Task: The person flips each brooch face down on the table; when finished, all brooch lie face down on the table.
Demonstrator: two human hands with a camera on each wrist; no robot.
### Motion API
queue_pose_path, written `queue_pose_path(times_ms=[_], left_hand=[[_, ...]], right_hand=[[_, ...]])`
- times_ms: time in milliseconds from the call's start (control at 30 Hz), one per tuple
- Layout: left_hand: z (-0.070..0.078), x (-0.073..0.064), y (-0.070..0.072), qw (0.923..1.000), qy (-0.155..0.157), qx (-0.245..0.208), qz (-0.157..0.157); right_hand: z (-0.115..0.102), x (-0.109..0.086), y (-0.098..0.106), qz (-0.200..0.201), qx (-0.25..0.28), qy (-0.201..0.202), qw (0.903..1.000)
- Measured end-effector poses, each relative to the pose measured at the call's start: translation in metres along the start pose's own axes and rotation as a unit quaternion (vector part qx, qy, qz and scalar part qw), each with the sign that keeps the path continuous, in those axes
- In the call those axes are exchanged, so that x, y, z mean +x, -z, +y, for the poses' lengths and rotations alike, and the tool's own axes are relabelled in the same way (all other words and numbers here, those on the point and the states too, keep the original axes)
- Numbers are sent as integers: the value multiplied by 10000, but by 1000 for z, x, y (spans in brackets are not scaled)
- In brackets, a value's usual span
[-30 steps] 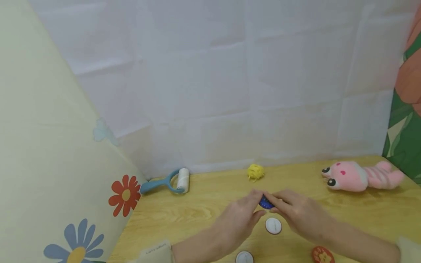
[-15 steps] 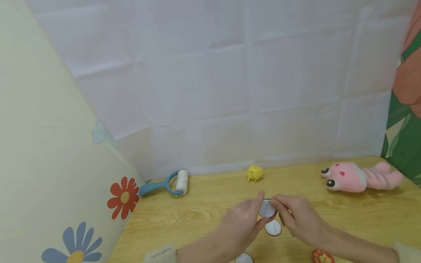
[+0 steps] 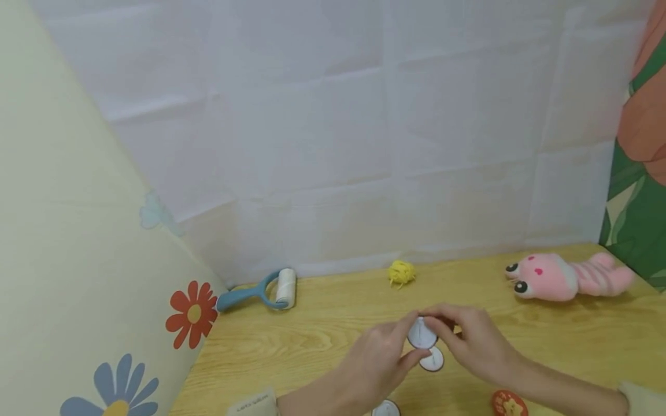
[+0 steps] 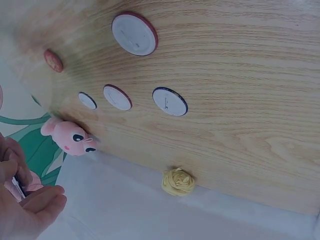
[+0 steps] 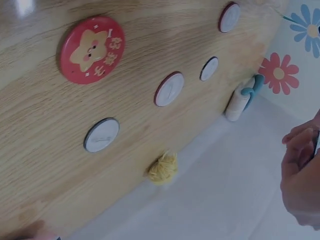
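Observation:
Both hands hold one round pin badge [image 3: 422,333] between them, above the table in the head view. Its white back with a pin faces the head camera. My left hand [image 3: 372,361] grips the badge's left and lower edge, thumb below. The right hand [image 3: 470,341] pinches its upper right edge between thumb and fingers. In the left wrist view only the dark rim of the held badge shows between the fingers. Just below it in the head view, a white-backed badge [image 3: 432,359] lies on the table.
A red badge with a yellow star [image 5: 92,50] lies face up; several others lie white side up, one at the front [image 3: 387,408]. Along the back are a blue-handled roller [image 3: 260,292], a yellow yarn ball [image 3: 402,273] and a pink plush toy [image 3: 567,277].
The held badge has turned over: its blue face showed a second ago, and its white back shows now. The right fingers have shifted along its edge.

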State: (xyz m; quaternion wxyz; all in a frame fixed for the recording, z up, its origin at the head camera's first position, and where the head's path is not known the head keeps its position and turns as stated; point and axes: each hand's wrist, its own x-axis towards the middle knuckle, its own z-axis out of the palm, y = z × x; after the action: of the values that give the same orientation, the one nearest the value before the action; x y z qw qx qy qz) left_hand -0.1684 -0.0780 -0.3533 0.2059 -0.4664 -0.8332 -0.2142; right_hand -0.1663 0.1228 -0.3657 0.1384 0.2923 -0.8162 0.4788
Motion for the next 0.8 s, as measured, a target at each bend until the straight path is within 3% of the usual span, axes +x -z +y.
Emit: queue_pose_path(times_ms=[133,300,467,567,700,800], left_hand=[[0,-1,0,9996,206,-124,-119],[1,-3,1,9966,618,-267,-473],[3,-3,2,9863,1187,-361,-1086],[4,-4,-2,9791,1446,-328,-1392],[5,-6,-12,9797,1399,-247,-1416],[5,-9,-20,9824,1297,-175,-1334]], right_hand=[[11,-3,-3,410,-625,1354,9880],[24,-8,-1,174,-692,2245,9719],[32,-11,0,-112,-837,2662,9602],[35,-13,-2,-77,-1245,2858,9501],[40,-17,-3,-9,-1824,3001,9363],[45,-22,-4,-53,-2007,2903,9357]])
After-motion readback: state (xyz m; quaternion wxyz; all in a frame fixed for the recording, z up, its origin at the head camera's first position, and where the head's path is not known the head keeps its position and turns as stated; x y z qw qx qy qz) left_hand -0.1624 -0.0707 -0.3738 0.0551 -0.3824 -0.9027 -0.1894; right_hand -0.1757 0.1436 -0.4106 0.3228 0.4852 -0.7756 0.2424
